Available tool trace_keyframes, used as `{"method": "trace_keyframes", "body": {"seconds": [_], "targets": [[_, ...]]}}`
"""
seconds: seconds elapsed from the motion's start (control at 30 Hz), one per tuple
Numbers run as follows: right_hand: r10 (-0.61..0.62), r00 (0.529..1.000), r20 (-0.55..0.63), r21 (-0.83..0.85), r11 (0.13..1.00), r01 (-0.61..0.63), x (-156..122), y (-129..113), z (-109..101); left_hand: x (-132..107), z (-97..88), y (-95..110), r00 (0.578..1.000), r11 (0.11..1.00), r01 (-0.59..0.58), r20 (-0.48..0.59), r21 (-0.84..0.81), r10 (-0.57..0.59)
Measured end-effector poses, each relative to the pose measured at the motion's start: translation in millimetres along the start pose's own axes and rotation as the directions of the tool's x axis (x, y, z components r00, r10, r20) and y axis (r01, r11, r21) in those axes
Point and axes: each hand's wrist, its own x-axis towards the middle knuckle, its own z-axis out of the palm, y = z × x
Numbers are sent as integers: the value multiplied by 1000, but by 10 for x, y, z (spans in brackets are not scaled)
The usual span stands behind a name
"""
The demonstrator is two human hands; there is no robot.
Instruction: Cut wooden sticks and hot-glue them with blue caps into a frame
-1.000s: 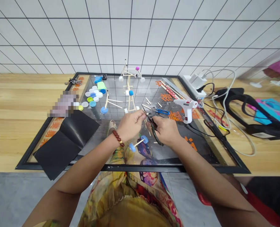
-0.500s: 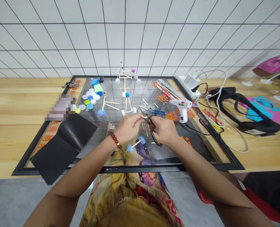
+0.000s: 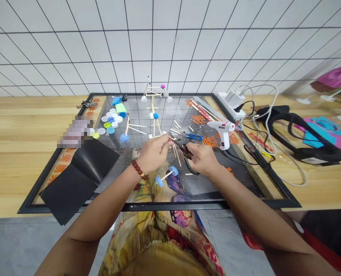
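Observation:
My right hand [image 3: 202,158] grips a pair of scissors [image 3: 190,155] by its dark handles, blades toward the left. With fingers pinched together, my left hand [image 3: 155,152] is at the scissor tips; what it pinches is too small and hidden to make out. Below the hands lies a short stick axle with two blue bottle-cap wheels [image 3: 173,171]. Thin wooden sticks [image 3: 176,155] rest under the scissors. Behind the hands stands a stick frame [image 3: 155,123] with white wheels and a blue cap. To its left, another stick piece [image 3: 125,136] carries a blue cap.
A white glue gun [image 3: 223,134] stands at the right, near blue-handled snips [image 3: 194,136] and a white power strip [image 3: 230,102] with cables. Loose bottle caps [image 3: 110,130] and black sheets [image 3: 69,191] are at the left. A black headset-like frame [image 3: 311,153] sits far right.
My left hand has drawn slightly left, and my right hand with the scissors has shifted a little to the right. The camera view has moved slightly.

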Motion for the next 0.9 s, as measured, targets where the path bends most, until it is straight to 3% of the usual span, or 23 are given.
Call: {"method": "trace_keyframes", "body": {"seconds": [0.13, 0.27, 0.43, 0.53, 0.7, 0.9], "targets": [[36, 999, 20, -72, 997, -34, -7, -126, -18, -45, 89, 36, 1000, 971, -22, -5, 239, 24], [44, 998, 56, 24, 999, -45, -20, -162, 16, -60, 117, 61, 998, 934, 12, -62, 358, 11], [32, 999, 37, 146, 989, -37, -19, -83, 74, -35, 51, 31, 993, 951, 37, -114, 308, -2], [49, 999, -1, 115, 992, -49, -13, -88, 77, -31, 56, 3, 990, 962, 67, -137, 264, -32], [52, 999, -2, -12, 999, -52, -13, -190, 44, -69, 167, -1, 998, 966, -31, -39, 256, 42], [7, 1000, 11, 41, 999, -8, -13, -124, 30, -47, 126, 10, 997, 989, -3, -71, 149, 14]]}}
